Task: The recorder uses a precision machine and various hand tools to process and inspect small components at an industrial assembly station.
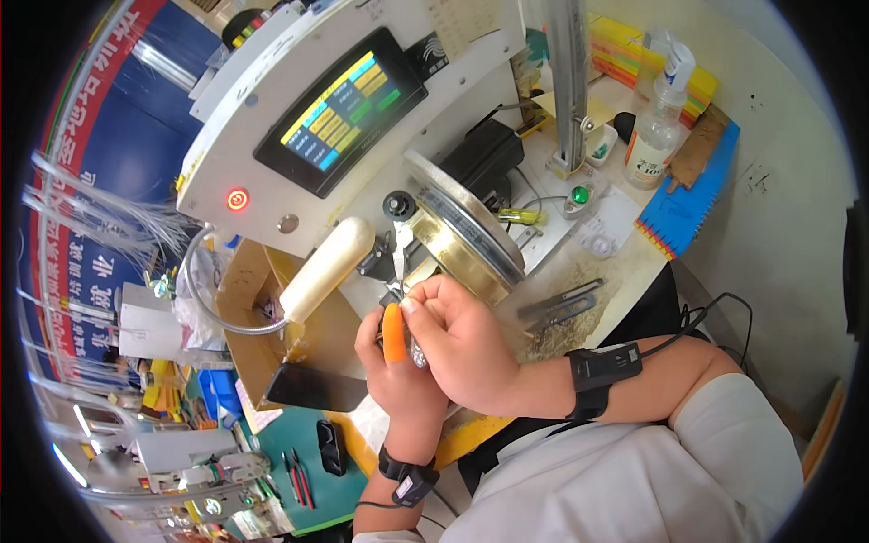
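My left hand (398,385) and my right hand (462,348) meet in front of a machine, with their fingertips pressed together. An orange cover (394,333) wraps one finger of the left hand. Right thumb and forefinger are pinched just beside it. A bit of something shiny and silvery (417,353) shows between the hands, but fingers hide most of it. Just beyond the fingertips stands the machine's round brass-coloured wheel (457,258), with a small black roller (398,206) at its upper left.
A lamp (330,267) with a cream shade hangs left of the wheel. Behind it is the machine's lit screen (339,113). A cardboard box (244,299) and a dark phone-like slab (317,387) lie left. Metal tools (566,303) and a clear pump bottle (654,136) are right.
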A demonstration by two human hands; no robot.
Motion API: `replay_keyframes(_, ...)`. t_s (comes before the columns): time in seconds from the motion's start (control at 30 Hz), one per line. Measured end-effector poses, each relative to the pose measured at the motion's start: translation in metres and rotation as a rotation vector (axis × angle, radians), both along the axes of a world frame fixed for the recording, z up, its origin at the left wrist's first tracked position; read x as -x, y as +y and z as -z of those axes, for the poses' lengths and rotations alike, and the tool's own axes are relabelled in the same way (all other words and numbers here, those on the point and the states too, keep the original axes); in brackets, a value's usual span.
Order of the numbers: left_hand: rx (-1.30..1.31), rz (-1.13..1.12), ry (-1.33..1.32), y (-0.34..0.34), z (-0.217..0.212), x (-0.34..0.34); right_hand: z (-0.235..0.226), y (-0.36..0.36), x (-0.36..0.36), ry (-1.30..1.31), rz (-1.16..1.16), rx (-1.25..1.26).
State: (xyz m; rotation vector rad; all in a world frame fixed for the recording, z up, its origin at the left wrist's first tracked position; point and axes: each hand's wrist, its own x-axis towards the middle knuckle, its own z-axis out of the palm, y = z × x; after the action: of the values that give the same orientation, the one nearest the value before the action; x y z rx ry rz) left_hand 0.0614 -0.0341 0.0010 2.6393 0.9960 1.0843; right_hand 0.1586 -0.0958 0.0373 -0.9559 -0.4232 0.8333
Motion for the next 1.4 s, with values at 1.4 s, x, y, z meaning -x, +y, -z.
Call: replay_keyframes(1.4, 1.173, 0.422, -0.315, -0.043, -0.023, 0.011, 0.023, -0.089, -0.127, -0.658, 0.16, 0.009)
